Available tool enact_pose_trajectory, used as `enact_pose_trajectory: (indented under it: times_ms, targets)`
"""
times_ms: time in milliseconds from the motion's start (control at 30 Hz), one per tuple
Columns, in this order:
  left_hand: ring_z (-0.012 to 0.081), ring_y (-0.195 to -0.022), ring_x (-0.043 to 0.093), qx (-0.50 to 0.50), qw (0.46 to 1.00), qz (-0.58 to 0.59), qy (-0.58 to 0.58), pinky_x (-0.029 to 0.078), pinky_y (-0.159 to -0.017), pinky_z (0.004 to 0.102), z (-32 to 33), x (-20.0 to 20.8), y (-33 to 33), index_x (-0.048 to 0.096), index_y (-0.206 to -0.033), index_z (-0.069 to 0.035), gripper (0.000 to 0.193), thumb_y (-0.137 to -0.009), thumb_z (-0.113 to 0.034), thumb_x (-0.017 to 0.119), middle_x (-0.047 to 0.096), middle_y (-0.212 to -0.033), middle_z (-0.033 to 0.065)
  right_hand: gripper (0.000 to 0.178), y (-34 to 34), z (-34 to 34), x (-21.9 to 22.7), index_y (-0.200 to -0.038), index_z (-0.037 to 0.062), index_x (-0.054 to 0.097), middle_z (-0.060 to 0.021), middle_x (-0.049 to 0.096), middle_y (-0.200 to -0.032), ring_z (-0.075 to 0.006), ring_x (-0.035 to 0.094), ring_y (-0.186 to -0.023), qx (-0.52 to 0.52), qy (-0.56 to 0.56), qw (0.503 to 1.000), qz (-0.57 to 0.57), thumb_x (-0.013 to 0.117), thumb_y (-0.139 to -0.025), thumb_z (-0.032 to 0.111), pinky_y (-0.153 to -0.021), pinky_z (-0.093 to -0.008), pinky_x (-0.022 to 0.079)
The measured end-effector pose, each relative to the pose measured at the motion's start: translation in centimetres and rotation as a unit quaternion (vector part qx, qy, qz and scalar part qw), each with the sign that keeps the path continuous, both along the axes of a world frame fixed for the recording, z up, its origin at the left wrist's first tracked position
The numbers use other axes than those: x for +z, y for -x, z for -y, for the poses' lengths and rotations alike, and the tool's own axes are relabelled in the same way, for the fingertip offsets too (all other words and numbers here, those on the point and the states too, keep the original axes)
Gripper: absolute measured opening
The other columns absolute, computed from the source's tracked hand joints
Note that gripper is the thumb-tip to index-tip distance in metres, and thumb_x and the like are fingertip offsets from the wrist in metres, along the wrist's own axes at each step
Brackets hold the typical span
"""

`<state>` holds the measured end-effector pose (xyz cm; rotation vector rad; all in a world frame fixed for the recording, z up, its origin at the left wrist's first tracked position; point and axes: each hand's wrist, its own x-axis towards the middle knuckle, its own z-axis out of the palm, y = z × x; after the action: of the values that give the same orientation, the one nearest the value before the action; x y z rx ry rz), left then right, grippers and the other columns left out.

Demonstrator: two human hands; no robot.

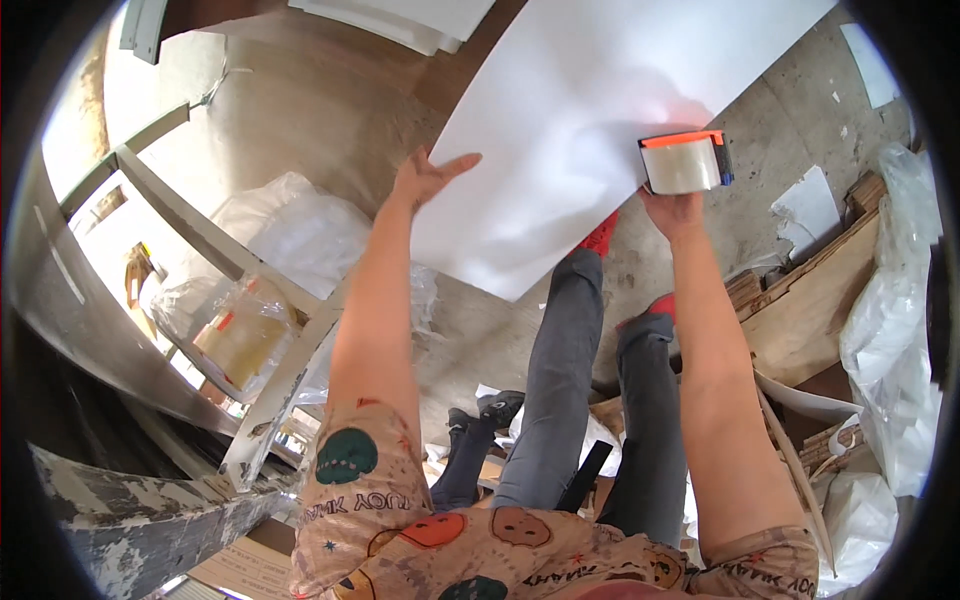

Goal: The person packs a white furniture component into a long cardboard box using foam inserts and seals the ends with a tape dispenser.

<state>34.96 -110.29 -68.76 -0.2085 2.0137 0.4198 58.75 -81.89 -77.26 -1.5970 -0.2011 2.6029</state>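
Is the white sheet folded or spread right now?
Spread: the white sheet reaches in one broad surface from the left hand past the picture's upper edge, with no fold visible.

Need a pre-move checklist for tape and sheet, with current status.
1. Tape held in right hand: ok.
2. Left hand at sheet edge: ok.
3. Left grip firm: cannot tell, fingers partly hidden.
4. Sheet flat: not ok, it bows and ripples left of the tape.
5. Tape's free end ready: cannot tell, not discernible.
6. Floor free of scraps: not ok, a torn white piece lies at right.
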Motion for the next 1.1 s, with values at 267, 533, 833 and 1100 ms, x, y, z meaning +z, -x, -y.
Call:
enact_pose_trajectory:
  times_ms: [267,533,833,1100]
  targets:
    - [0.0135,-0.088,0.063,0.026,0.974,-0.219,-0.051,0.050,-0.079,0.0280,-5.8,13.3,0.8,0.064,-0.103,0.000,0.044,-0.071,-0.024,0.081,0.068,-0.099,0.0104,0.048,1.4,-4.2,9.7,-0.123,0.0159,0.054,-0.0060,0.057,-0.123,-0.0239,0.050,-0.114,-0.026,0.020,0.994,-0.100,0.045,-0.088,0.047,-0.100,-0.0462,0.035]
    - [0.0297,-0.115,0.054,-0.171,0.892,-0.408,-0.090,0.042,-0.097,0.0380,-7.9,12.0,15.4,0.052,-0.130,-0.014,0.065,-0.081,-0.055,0.063,0.057,-0.123,0.0178,0.032,19.1,-8.4,12.1,-0.117,0.0093,0.054,-0.0057,0.059,-0.117,-0.0190,0.053,-0.112,0.081,-0.148,0.951,-0.260,0.056,-0.087,0.019,-0.098,-0.0321,0.039]
    - [0.0288,-0.124,0.045,-0.077,0.925,-0.367,-0.063,0.037,-0.101,0.0390,-10.4,17.3,20.1,0.046,-0.135,-0.017,0.064,-0.085,-0.055,0.056,0.045,-0.137,0.0137,0.039,27.0,-8.5,16.7,-0.119,0.0024,0.052,-0.0047,0.054,-0.122,-0.0171,0.047,-0.116,0.252,-0.196,0.945,-0.074,0.057,-0.084,0.018,-0.098,-0.0320,0.035]
    - [0.0288,-0.122,0.049,0.048,0.929,-0.364,-0.034,0.036,-0.103,0.0345,-11.4,24.0,10.3,0.055,-0.127,-0.013,0.054,-0.085,-0.046,0.061,0.053,-0.132,0.0097,0.036,16.8,-11.2,26.5,-0.127,0.0113,0.048,-0.0026,0.057,-0.123,-0.0143,0.055,-0.112,0.083,-0.102,0.989,-0.072,0.051,-0.095,0.027,-0.097,-0.0335,0.044]
